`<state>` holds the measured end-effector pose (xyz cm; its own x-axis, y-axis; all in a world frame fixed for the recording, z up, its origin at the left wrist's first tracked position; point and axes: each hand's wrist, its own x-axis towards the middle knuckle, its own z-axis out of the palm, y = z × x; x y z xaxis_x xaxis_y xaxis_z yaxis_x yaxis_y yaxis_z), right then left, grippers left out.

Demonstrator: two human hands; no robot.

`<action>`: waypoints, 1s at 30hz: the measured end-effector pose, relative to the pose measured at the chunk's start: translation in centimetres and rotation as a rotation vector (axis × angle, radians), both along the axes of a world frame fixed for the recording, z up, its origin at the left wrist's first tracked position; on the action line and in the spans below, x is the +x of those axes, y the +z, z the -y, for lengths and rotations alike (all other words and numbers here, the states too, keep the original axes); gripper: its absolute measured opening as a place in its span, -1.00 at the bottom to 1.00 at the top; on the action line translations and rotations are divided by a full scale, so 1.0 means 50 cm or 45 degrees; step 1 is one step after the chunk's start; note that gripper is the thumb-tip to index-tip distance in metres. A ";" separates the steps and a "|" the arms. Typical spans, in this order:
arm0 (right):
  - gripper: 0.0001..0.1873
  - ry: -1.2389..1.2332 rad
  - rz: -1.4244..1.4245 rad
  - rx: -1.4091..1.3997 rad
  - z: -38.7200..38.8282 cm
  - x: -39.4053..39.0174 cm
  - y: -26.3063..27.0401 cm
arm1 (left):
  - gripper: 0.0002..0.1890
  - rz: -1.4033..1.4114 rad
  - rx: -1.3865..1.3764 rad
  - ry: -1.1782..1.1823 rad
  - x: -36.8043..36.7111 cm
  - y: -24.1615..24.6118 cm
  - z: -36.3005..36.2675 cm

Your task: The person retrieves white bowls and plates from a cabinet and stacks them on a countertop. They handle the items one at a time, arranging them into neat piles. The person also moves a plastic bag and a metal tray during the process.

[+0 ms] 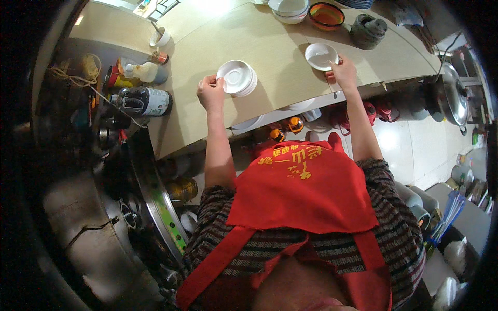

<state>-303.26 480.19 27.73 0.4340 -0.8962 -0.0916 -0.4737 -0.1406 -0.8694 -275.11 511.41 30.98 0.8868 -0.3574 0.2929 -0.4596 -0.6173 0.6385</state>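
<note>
A short stack of small white dishes point(235, 77) is on the left part of the beige countertop point(272, 50). My left hand point(212, 92) grips the stack's left edge, thumb on the rim of the top dish. Farther right, a single small white dish point(320, 55) is held at its lower right rim by my right hand point(342, 73). Its thumb lies over the rim and inside; the fingers are mostly under or behind it. Whether this dish touches the counter I cannot tell. The insides of both visible dishes look bare.
Along the back are stacked white bowls point(290, 9), an orange bowl point(327, 16) and a stone mortar point(367, 31). A large dark bottle point(146, 102), a small jar point(159, 57) and a white cup point(159, 37) line the left side. A stove point(163, 210) is at lower left.
</note>
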 end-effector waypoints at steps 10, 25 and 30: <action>-0.70 -0.113 0.349 -0.112 -0.121 -0.070 0.002 | -0.84 -0.355 -0.445 0.114 -0.029 0.051 0.001; -0.65 0.465 0.683 1.154 -0.314 0.025 0.056 | -0.83 -0.625 -0.448 -0.442 -0.205 0.061 0.057; -0.71 0.364 0.683 1.208 -0.303 0.030 0.011 | -0.79 -0.178 -0.334 -0.155 -0.110 0.072 0.021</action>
